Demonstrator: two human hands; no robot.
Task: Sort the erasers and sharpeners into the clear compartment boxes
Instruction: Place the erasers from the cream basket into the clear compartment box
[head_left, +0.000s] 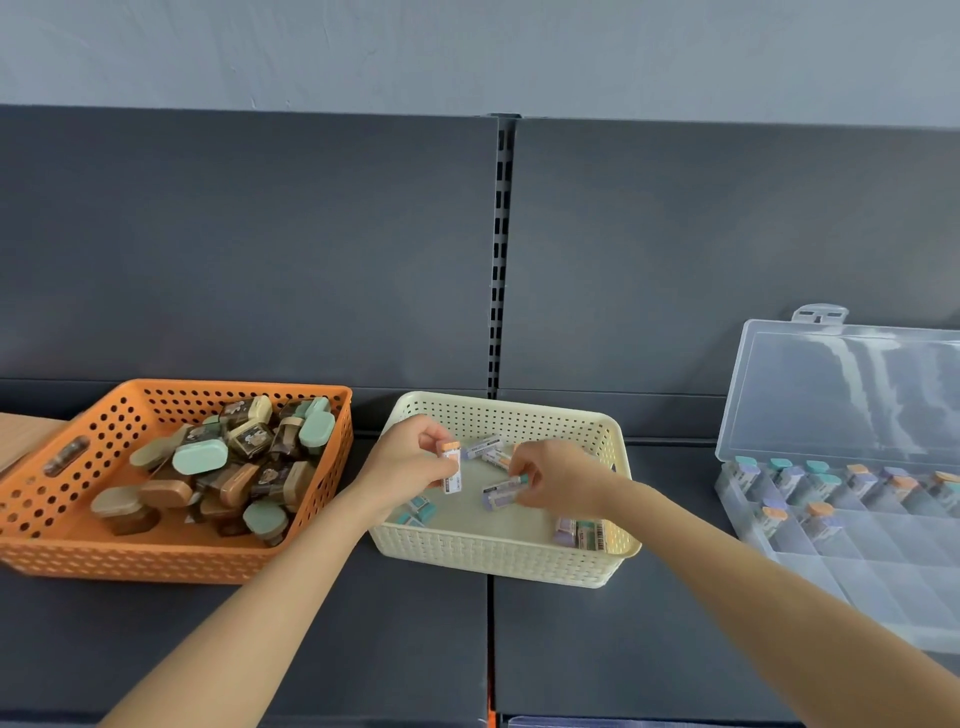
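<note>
Erasers (484, 446) were being gathered from the cream basket (498, 558), so the picking step was judged to be in hand. Well to the left of the left hand (410, 460), an orange basket (130, 558) was heaped with sharpeners (200, 457) in teal, brown and beige. None of these appeared to have been sorted yet. An orange-capped eraser (451, 467) was held upright between the curled fingers and thumb of the left hand, above the cream basket's floor. Just to its right, a teal-tipped eraser (506, 488) was pinched by the right hand (563, 480), low in the same basket. Whether it had been lifted clear could not be told. Several more erasers lay loose around both hands. Well to the right of the right hand, the clear compartment box (857, 571) lay with its lid (841, 389) raised. Its far compartments were filled with sorted erasers (779, 475) standing on end, and its near ones were unfilled. A carry rightward to an unfilled compartment was judged to be called for next.
</note>
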